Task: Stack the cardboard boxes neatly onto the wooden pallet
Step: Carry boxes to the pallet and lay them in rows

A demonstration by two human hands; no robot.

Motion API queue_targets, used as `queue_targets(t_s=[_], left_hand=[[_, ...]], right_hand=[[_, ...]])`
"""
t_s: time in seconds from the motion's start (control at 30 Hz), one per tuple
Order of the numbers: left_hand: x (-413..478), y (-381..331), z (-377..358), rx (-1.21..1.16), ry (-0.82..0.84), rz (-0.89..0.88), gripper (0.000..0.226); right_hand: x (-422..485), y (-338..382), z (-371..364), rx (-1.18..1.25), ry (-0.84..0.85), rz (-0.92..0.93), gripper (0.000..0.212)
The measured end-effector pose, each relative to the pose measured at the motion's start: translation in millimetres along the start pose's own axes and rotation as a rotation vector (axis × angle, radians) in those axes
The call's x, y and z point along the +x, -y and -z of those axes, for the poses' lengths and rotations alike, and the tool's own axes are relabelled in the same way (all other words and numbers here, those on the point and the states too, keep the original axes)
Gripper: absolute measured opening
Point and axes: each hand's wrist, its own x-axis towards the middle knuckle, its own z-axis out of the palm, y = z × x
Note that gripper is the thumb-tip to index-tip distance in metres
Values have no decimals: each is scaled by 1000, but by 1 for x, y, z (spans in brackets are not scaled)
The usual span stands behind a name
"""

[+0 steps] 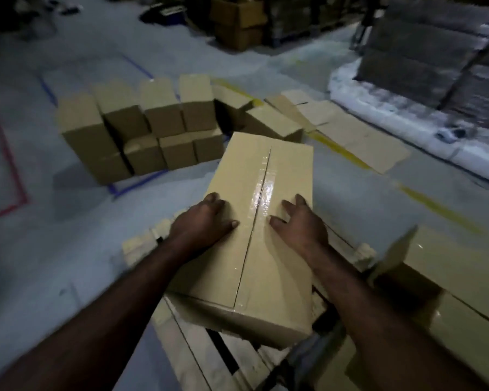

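A long taped cardboard box [254,176] lies over the wooden pallet [198,354], its far end reaching past the pallet's edge. My left hand [206,218] grips the box at its left top edge, fingers curled over the side. My right hand [299,221] presses on the top right of the tape seam, fingers spread toward the right edge. More cardboard boxes [458,272] sit on the pallet at the right, one with a raised flap. A cluster of several boxes [141,125] stands on the floor beyond.
Flattened cardboard sheets [350,134] lie on the floor at the back right, across a yellow floor line [435,204]. A wrapped pallet load [435,52] stands at the far right. Blue and red tape lines mark the grey floor at the left.
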Motion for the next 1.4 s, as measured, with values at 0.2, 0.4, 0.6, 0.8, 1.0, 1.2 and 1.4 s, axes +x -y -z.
queue_targets(t_s=[0.2,0.4,0.6,0.8,1.0,1.2,1.4], left_hand=[[2,62,-16,-135,-51,279,66],[8,146,-39,-237,-166,479,62],[34,278,-115,-312,-195,585,68],[67,414,-224,-378,-186,702,70],[87,503,-319,-342,-200,795,70],[93,541,-377,-379,-261,810,69],[95,541,-383,-401,-292,837,80]], right_hand=[[71,47,-49,-30,157,266,68],[121,112,-139,-82,278,418,67],[167,163,-286,-113,355,492,70],[210,182,-466,-150,394,573,65],[234,170,-612,-109,388,635,65],[238,160,-681,-125,331,679,61],[246,148,-694,-139,313,704,64]])
